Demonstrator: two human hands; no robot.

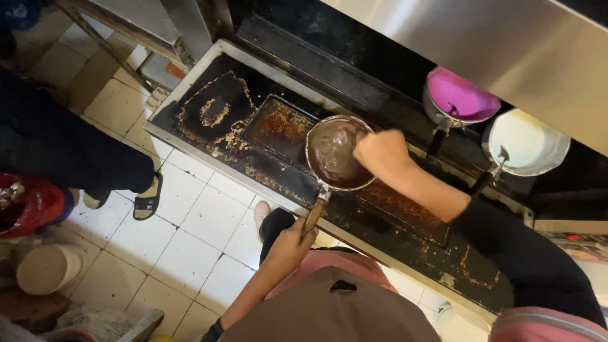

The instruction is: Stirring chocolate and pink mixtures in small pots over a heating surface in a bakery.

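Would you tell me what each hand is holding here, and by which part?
The left hand grips the saucepan of brown mixture by the end of its wooden handle. The right hand is over the pan's rim; whether it holds anything cannot be told.

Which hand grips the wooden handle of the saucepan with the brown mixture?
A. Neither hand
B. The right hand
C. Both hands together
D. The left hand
D: the left hand is closed around the wooden handle of the saucepan, while the right hand is over its rim, in the brown mixture.
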